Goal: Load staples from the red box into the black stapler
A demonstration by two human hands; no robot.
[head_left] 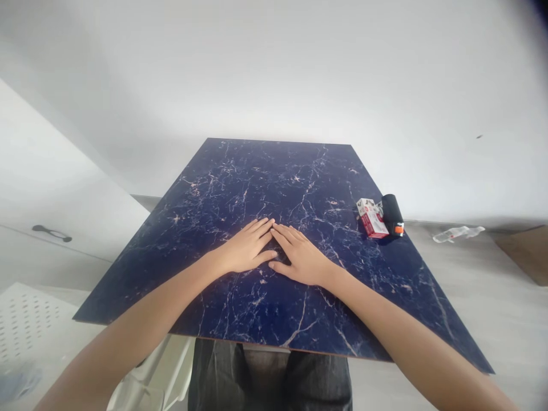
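Note:
Both of my hands lie palm down on a dark blue, marble-patterned table (pixel 257 182). My left hand (pixel 249 246) is flat with its fingers stretched out and its thumb pointing right. Opposite it, my right hand (pixel 302 255) rests flat too, fingers extended toward the left. The fingertips of the two hands meet or nearly meet at the table's middle, and the thumb tips sit close together. Neither hand holds anything. Toward the right edge of the table, a small red and white box (pixel 372 218) stands beside a black cylindrical object (pixel 391 214) with an orange patch.
A white wall (pixel 274 68) rises behind the table. On the floor at right lie a clear plastic bottle (pixel 456 233) and a brown cardboard box (pixel 526 254). At left are a white cabinet with a dark handle (pixel 51 233) and a white perforated surface (pixel 28 319).

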